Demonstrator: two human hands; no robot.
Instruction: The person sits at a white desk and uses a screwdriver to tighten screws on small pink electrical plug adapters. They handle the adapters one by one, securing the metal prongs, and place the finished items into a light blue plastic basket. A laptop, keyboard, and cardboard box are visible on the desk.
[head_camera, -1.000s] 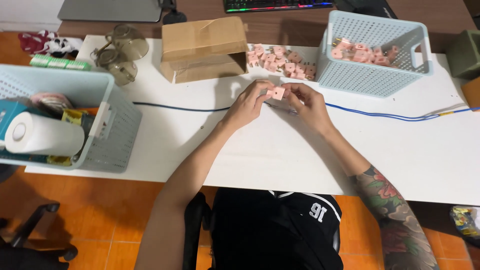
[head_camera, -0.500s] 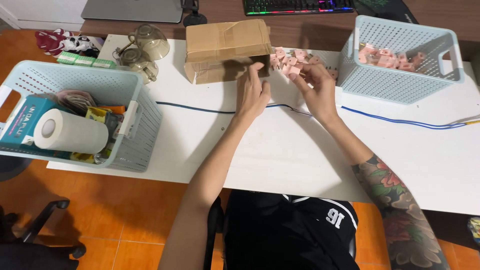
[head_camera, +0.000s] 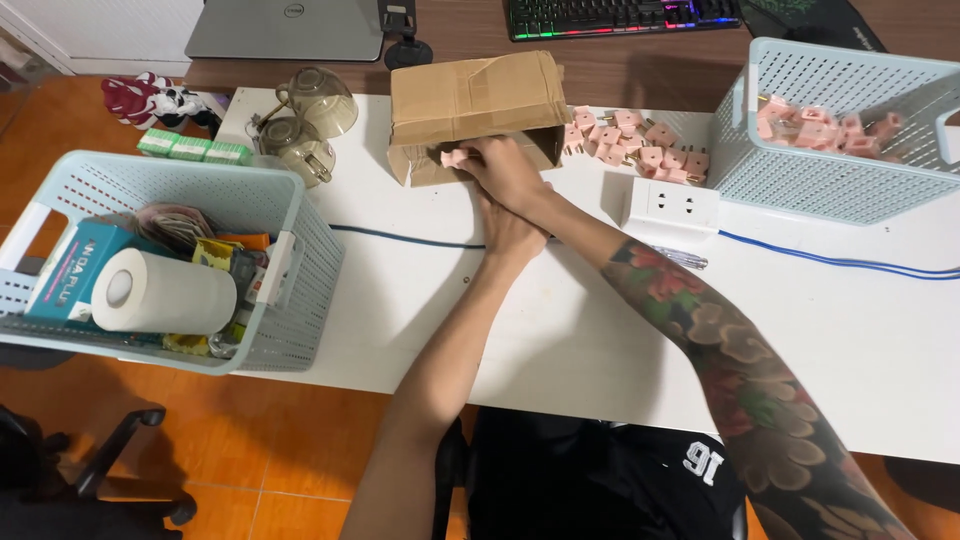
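Head view: the right hand (head_camera: 505, 170) reaches across to the upper centre of the frame, fingers pinched round a small pink plug adapter (head_camera: 455, 157) held right at the open mouth of the cardboard box (head_camera: 470, 100). The left hand (head_camera: 510, 238) lies just below the right, mostly covered by the right wrist; can't tell if it's spread or curled, or holding anything.

Key relation: the adapter sits at the right hand's fingertips on their left side, touching the box's lower front edge. The box lies on its side w/ its long axis running roughly left-right across the frame, opening facing down toward the person. The right hand is clearly the nearer one; the left is a bit below, near the blue cable (head_camera: 400, 238).

The adapter is pale pink, blocky plastic, only partly seen past the fingers; its prongs aren't visible from here.

Around: a loose pile of pink adapters (head_camera: 635, 140) lies just right of the box on the white desk (head_camera: 560, 340), more fill the pale blue basket (head_camera: 850, 185) at upper right, a white socket block (head_camera: 672, 203) sits below the pile. At left, a second basket (head_camera: 300, 290) w/ a paper roll (head_camera: 160, 292) and mixed items; two glass mugs (head_camera: 305, 125) left of the box.
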